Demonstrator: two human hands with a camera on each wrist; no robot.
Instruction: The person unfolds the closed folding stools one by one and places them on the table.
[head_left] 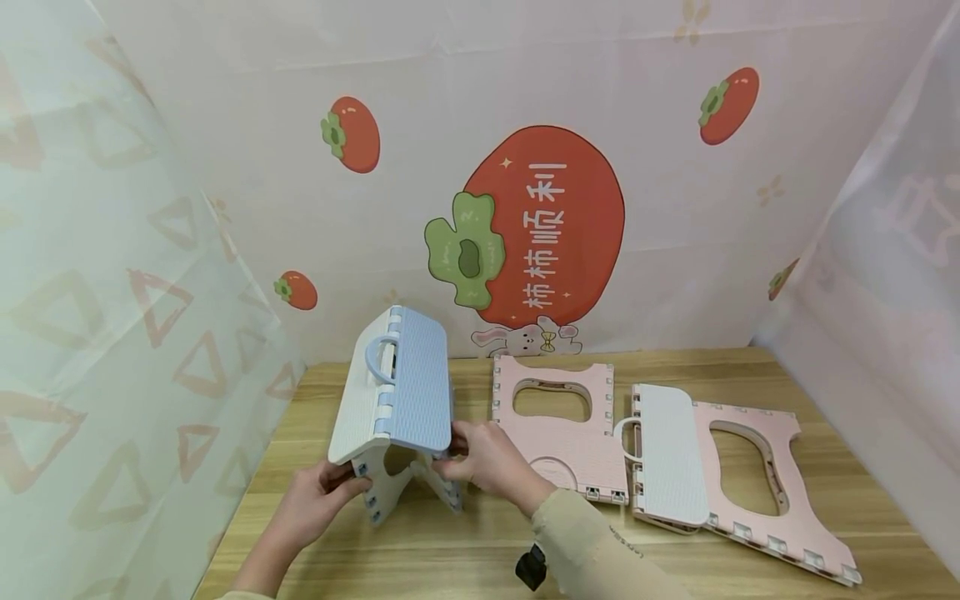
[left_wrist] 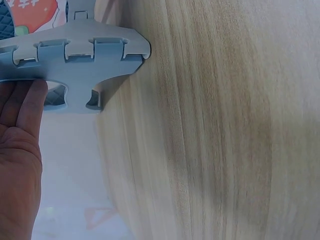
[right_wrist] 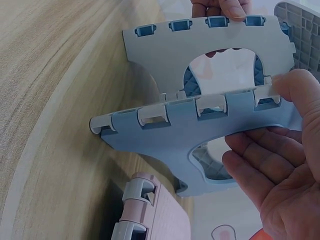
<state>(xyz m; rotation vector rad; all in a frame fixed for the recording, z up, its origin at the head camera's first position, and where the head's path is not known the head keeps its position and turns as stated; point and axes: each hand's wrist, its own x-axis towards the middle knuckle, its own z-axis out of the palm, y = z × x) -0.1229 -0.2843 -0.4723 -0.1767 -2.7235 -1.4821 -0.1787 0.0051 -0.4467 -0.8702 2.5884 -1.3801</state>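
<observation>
A blue-and-white folding step stool (head_left: 422, 379) stands at the left of the table, its top bent into a roof shape along the middle hinge. A blue carry loop (head_left: 381, 360) sticks up at that hinge. My left hand (head_left: 311, 504) grips the edge of the white side leg, thumb in front. With my right hand (head_left: 491, 462) I hold the other leg panel; in the right wrist view its thumb lies on the hinged edge and its fingers reach to the blue panel's cutout (right_wrist: 215, 155). The two leg panels (right_wrist: 150, 120) stand partly folded, a gap between them.
A pink folded stool (head_left: 555, 433) lies flat right of my right hand. Beside it, farther right, lies a pink stool with a white top (head_left: 671, 454). A printed cloth (head_left: 675, 208) hangs behind the wooden table (head_left: 405, 558). Something small and black (head_left: 531, 567) shows by my right sleeve.
</observation>
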